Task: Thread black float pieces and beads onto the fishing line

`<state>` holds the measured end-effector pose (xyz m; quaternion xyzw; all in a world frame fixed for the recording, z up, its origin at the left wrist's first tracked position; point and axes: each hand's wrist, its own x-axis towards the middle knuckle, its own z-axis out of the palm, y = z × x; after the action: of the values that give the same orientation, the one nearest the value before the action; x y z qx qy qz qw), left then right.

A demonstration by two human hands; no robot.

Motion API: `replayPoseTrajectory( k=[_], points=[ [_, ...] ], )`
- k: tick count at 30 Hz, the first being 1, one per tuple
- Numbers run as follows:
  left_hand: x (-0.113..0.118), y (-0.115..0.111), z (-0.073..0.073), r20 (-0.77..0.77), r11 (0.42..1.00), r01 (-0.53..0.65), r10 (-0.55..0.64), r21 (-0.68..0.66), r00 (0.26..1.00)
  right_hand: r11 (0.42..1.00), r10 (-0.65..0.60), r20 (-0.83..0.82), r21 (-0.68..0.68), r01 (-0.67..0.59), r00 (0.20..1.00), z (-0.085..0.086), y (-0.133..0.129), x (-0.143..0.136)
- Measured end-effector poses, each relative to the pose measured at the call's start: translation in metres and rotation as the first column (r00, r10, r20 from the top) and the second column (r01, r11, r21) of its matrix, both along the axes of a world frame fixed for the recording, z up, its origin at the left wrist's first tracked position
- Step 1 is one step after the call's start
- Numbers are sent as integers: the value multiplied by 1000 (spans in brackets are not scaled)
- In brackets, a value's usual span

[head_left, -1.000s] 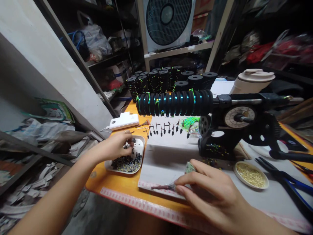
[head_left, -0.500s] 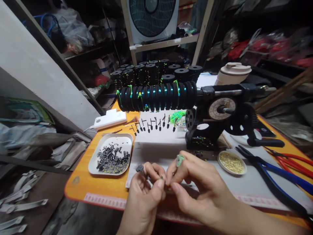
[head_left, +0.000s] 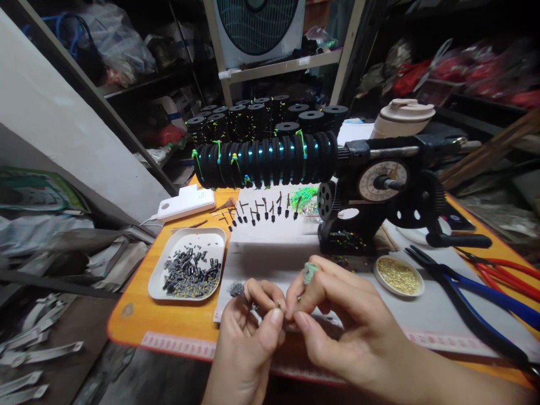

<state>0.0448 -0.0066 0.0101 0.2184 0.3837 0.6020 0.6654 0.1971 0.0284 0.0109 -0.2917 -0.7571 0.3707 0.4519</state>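
Note:
Above the near edge of the table, my left hand (head_left: 253, 337) and my right hand (head_left: 350, 320) meet fingertip to fingertip, both pinched closed. What sits between their fingertips is too small to make out. A grey bristly bundle (head_left: 237, 288) pokes out behind the curled fingers of my left hand. Around one finger of my right hand is a pale green wrap (head_left: 310, 273). Left of my hands lies a white tray (head_left: 152, 281) with small black and grey pieces. A round dish (head_left: 421, 287) of tiny gold-coloured pieces stands to the right.
Behind my hands stands a black cranked device (head_left: 350, 225) carrying a ribbed black spool (head_left: 265, 163). Several small black pieces with stems (head_left: 258, 214) stand in front of it. Blue-handled pliers (head_left: 455, 292) and a red-handled tool (head_left: 502, 270) lie right. A lidded cup (head_left: 403, 121) stands behind.
The view has shifted slightly, so the table things sit a little further left and higher. My hands keep nearly the same pinched pose.

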Motion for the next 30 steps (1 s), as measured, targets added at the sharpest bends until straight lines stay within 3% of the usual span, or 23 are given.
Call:
replayPoseTrajectory(
  k=[13, 20, 30],
  points=[
    [3, 0, 2, -14, 1000, -17, 16, -5, 1000, 999, -17, -10, 41, 18, 1000, 2, 1, -2],
    [3, 0, -11, -305, 977, -171, 202, 126, 931, 1000, 21, -9, -2, -21, 1000, 4, 2, 0],
    [6, 2, 2, -109, 992, -128, 129, 24, 986, 1000, 12, -32, 16, -11, 999, 5, 0, -1]
  ],
)
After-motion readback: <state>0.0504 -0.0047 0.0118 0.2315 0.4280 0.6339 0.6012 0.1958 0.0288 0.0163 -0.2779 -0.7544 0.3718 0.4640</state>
